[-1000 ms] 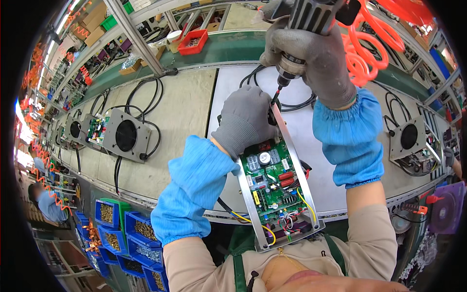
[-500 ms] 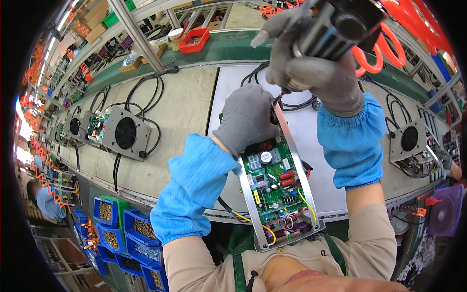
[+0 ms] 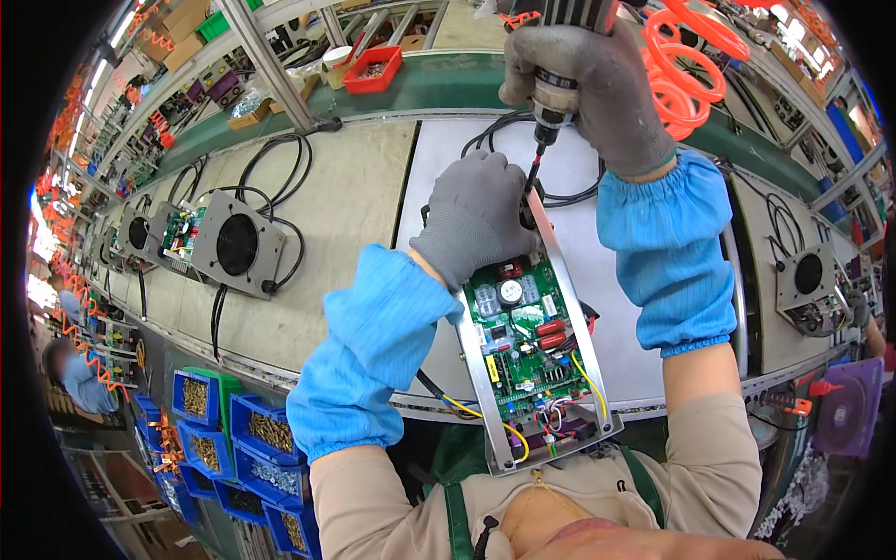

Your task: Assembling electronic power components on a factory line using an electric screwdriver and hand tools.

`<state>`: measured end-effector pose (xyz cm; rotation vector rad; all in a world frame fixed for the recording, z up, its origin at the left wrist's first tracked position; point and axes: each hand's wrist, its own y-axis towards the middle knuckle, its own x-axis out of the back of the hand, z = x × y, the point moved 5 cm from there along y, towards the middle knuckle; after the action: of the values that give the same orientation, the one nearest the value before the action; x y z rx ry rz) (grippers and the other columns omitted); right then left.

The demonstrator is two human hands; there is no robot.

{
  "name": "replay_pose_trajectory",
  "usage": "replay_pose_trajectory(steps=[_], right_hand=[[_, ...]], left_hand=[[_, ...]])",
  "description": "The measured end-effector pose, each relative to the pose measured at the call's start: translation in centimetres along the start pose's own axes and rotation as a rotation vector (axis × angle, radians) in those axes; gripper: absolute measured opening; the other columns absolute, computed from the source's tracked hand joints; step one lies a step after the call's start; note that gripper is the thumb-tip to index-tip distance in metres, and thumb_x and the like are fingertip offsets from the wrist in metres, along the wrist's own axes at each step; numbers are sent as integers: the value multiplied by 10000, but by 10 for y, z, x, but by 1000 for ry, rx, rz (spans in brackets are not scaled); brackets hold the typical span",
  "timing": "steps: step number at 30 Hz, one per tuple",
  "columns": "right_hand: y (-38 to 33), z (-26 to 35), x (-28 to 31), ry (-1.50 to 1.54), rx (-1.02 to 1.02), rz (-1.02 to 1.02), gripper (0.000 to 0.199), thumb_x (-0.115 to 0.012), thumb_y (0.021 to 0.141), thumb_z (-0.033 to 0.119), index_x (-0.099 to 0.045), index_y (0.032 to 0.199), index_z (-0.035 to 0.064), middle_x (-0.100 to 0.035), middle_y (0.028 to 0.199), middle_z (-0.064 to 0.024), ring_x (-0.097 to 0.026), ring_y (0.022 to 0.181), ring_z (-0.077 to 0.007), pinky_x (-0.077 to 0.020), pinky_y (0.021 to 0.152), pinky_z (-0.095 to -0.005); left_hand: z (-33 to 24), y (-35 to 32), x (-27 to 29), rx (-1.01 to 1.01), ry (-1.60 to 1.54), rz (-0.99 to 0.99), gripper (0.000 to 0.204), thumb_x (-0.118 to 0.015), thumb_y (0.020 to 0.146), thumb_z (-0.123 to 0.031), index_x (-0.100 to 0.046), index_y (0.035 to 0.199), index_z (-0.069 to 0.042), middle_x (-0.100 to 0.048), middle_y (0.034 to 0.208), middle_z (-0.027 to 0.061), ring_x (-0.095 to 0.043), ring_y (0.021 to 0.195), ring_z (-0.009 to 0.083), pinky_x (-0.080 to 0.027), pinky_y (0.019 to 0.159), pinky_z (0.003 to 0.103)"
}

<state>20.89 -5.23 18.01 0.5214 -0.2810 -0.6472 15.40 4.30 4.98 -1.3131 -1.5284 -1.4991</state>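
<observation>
In front of me an open metal chassis [image 3: 481, 385] lies lengthwise, its near end close to my body. Inside it sits a green circuit board [image 3: 527, 369] with a round white-topped part, red parts and yellow wires along the near half. My left hand [image 3: 474, 217], in a grey glove, is closed round the chassis's far end; its fingertips are partly hidden. My right hand [image 3: 611, 98], gloved too, grips a power screwdriver [image 3: 557, 95] held steeply. Its bit [image 3: 533, 173] points down at the far end of the right rail, beside my left fingers; whether it touches cannot be made out.
Fan-fitted units [image 3: 238, 245] with black cables stand on the bench to the left, another unit [image 3: 803, 278] to the right. Blue bins [image 3: 271, 431] of screws hang at lower left. A red tray [image 3: 373, 71] sits beyond the bench. Orange coiled hoses [image 3: 686, 79] hang near my right hand.
The screwdriver has swung from tilted to nearly upright, its bit now visible at the rail. My right hand has turned with it. The unit at right has shifted farther right. My left hand keeps its hold.
</observation>
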Motion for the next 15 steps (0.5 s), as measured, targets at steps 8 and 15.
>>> replay_pose_trajectory(steps=[8,15], right_hand=[[3,-13,-12,24,-124,-233,232,-631,736,72,-577,950,1,-586,654,-69,-562,517,-137,-441,480,-240],[-8,-36,1,380,-116,-2,258,-543,859,296,-593,924,52,-595,733,-94,-567,595,-147,-472,507,-270]], left_hand=[[-3,0,4,23,-23,101,476,-778,577,-341,-649,927,-45,-582,897,125,-574,854,295,-485,755,387],[57,-117,67,170,-524,-421,438,-706,794,-189,-586,1187,-36,-609,1072,140,-603,975,259,-480,872,340]])
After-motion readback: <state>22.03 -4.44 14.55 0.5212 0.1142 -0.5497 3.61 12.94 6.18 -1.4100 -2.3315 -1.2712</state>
